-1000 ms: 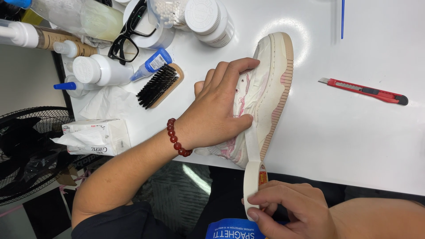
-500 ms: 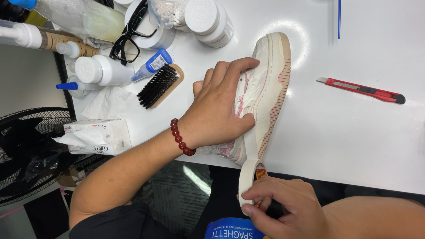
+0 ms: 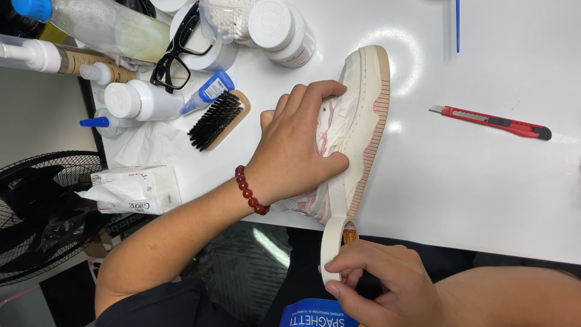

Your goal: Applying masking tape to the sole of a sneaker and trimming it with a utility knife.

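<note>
A: From the head camera, where does the sneaker (image 3: 357,130) lie?

B: On its side near the front edge of the white worktop (image 3: 472,181), heel towards the person, toe pointing to the far edge. Its long axis runs almost front to back, leaning slightly right at the toe.

A: And the hands?

B: The left hand (image 3: 296,148) lies flat over the upper, fingers spread, thumb pressed on the side wall; it bears down on the shoe, not clenched round it. The right hand (image 3: 378,281) is below the front edge, its grip closed on a roll of masking tape (image 3: 334,247).

A: How does the tape lie from the shoe?

B: Just beyond the heel, along the shoe's own axis. A strip runs from the roll up onto the side wall, under the left thumb. The left hand is the one on the shoe; the right touches only the roll.

A: How does the shoe look?

B: Cream and white, pink markings on the upper, a ribbed sole edge tinted pink, pale tape already over parts of it.

A: Anything else around?

B: A wooden brush (image 3: 218,120) with black bristles to the left, white bottles (image 3: 142,100) and black glasses (image 3: 175,54) at the far left corner, a red utility knife (image 3: 493,121) well apart to the right.
</note>
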